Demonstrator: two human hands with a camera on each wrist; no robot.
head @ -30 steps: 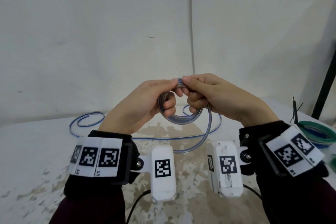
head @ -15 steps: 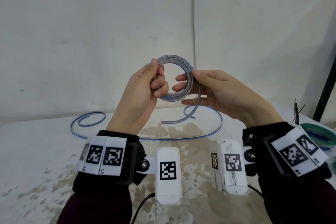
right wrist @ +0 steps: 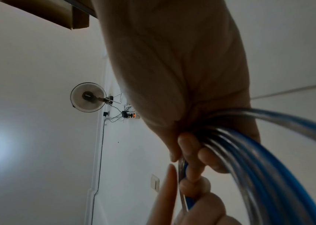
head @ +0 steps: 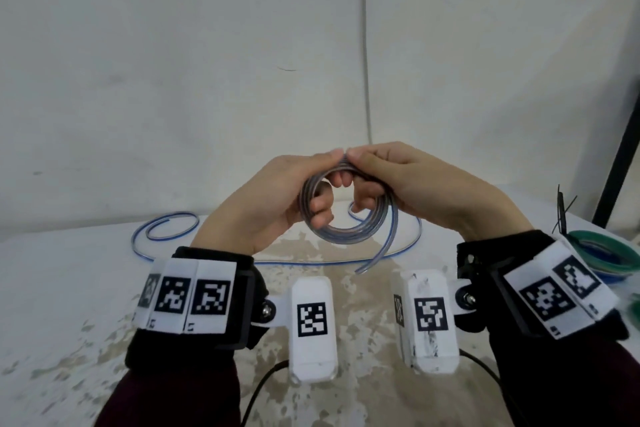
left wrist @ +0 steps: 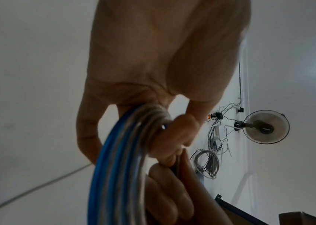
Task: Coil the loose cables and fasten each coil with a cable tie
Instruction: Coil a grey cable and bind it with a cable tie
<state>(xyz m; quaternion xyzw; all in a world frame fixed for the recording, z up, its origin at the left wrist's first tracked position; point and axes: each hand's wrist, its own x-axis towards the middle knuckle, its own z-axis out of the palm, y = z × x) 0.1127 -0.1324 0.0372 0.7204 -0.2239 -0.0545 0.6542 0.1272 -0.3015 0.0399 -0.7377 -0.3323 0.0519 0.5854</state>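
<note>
Midway through a winding turn, a person's left hand [head: 273, 198] and right hand [head: 408, 184] meet at the top of a small coil of clear, blue-striped cable [head: 346, 236], held in the air above a paint-worn white table [head: 69, 288]. Both hands are pinching the bundled turns: thumbs on top, tips almost touching, fingers curled through the ring from either side. The wrist views confirm it, with several parallel blue strands passing under the left fingers [left wrist: 174, 137] and fanning out beneath the right fingers [right wrist: 207, 156].

A short free end [head: 375, 260] hangs off the coil's lower right, its cut tip above the table. Behind the hands, the unwound length of the same cable [head: 166, 229] trails across the tabletop and ends in a curl at the far left. At the right edge lies a green-and-blue coil [head: 609, 253], with black cable ties [head: 562, 211] standing just beside it.

The coil looks partly wound, and no tie is on it. The risk from here seems to be springback: stiff tubing wound this tightly may burst open if either pinch loosens while one hand reaches for a tie. The trailing length could also snag or twist, leaving uneven turns.
</note>
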